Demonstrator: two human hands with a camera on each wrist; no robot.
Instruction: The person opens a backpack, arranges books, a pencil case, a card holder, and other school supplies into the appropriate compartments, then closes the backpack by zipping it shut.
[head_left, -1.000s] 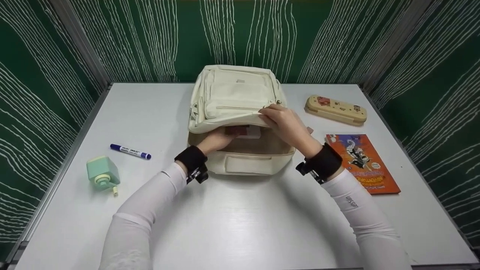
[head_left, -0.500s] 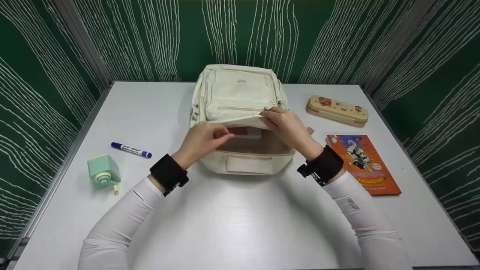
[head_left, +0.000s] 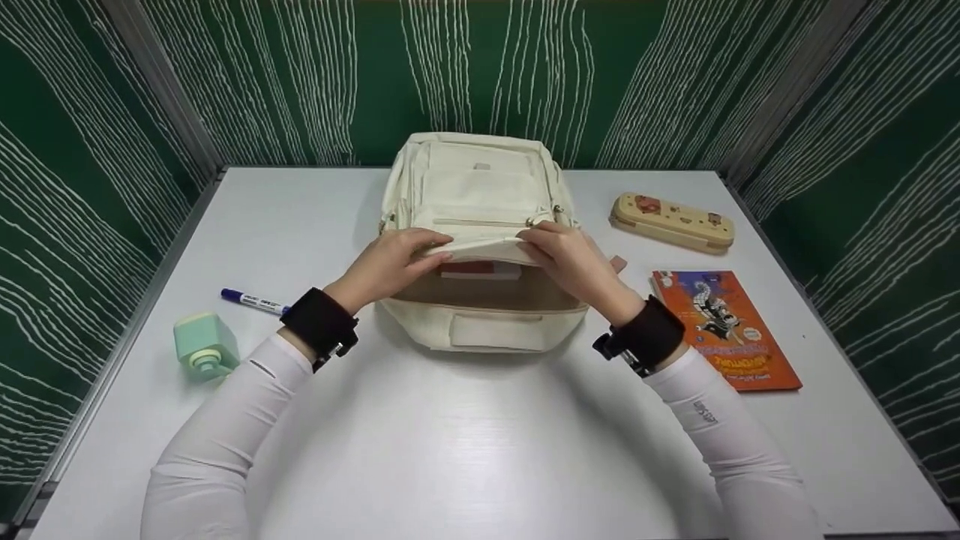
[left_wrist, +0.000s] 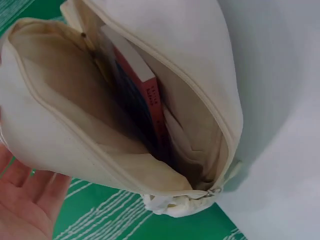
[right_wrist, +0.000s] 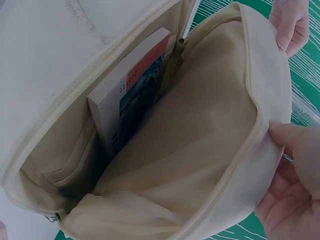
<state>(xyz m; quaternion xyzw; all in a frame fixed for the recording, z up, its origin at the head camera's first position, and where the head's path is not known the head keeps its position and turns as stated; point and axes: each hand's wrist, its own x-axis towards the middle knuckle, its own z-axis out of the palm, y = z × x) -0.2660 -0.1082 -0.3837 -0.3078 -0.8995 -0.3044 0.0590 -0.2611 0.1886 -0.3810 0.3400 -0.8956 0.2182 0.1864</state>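
Observation:
A cream backpack point(head_left: 480, 180) lies on the table with its main compartment unzipped, the opening facing me. My left hand point(head_left: 394, 259) pinches the left part of the opening's upper edge, thumb underneath and fingers on top. Further right along the same edge, my right hand point(head_left: 570, 259) grips the fabric between thumb and fingers. Between them the edge is lifted, so the beige lining shows. Inside stands a book point(right_wrist: 132, 92) with a red and blue cover, leaning against the back wall; its lower part is hidden in the bag. In the left wrist view its red spine point(left_wrist: 152, 100) shows.
To the right lie a yellow pencil case point(head_left: 671, 221) and an orange comic book point(head_left: 724, 330). On the left are a blue marker point(head_left: 251, 300), partly behind my left wrist, and a mint-green pump bottle point(head_left: 202, 341). Green panels border the white table point(head_left: 465, 450).
My left hand has come out of the compartment, moved back to the left and taken hold of the flap's edge. My right hand keeps its grip at nearly the same place.

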